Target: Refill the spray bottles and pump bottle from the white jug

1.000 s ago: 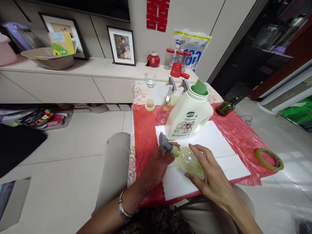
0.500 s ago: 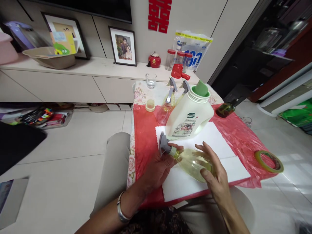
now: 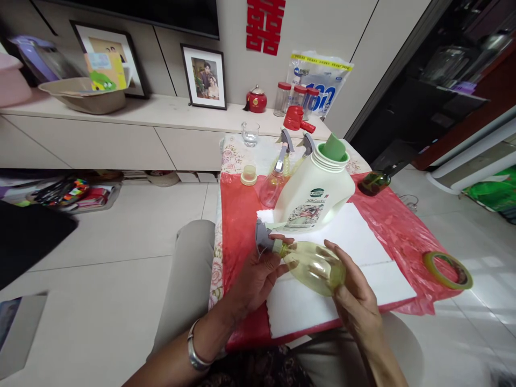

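Note:
A clear yellow spray bottle (image 3: 313, 266) with a grey trigger head lies on its side in the air above white sheets (image 3: 298, 312). My left hand (image 3: 264, 269) is closed around its neck, just below the trigger. At the other end, my right hand (image 3: 357, 293) grips the rounded base between thumb and fingers. Right behind the bottle stands a large pale-green jug (image 3: 316, 188), its mouth uncapped and a green piece sticking up from it. A pink spray bottle (image 3: 271, 189) is to the jug's left, and a pale cap (image 3: 249, 175) lies farther left.
Red plastic sheeting (image 3: 237, 215) covers much of the table. On the right are a tape roll (image 3: 448, 270) and a dark green bottle (image 3: 374, 181) on its side. A glass cup (image 3: 250, 134) stands at the back, near a cabinet holding red-lidded jars (image 3: 282, 99).
The yellow spray bottle has shifted slightly left and turned a little. My right hand's fingers have closed in on its base. The jug and other things stay put.

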Demonstrator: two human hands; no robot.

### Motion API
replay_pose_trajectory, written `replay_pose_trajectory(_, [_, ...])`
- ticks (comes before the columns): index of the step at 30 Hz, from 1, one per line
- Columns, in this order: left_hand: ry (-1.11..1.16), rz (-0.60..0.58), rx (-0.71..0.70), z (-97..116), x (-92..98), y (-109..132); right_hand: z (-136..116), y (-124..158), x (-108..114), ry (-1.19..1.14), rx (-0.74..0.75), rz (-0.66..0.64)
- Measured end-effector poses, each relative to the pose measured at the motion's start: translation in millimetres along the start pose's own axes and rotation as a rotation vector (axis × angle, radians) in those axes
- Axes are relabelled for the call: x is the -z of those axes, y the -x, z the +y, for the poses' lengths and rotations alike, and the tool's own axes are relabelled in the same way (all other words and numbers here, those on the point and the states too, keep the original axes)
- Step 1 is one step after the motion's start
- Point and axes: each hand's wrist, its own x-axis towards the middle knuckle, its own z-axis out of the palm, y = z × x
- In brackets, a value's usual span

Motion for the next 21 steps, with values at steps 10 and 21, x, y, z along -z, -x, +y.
replay_pose_trajectory(10, [-0.081,-0.014,0.039,7.0,0.3,1.8,-17.1,1.1,1.6,-0.395,-0.277,-0.191])
replay_pose_trajectory(21, [-0.098,0.010,0.025,9.4,-0.8,5.2,-23.5,2.8,8.7,-0.368,-0.427,-0.189])
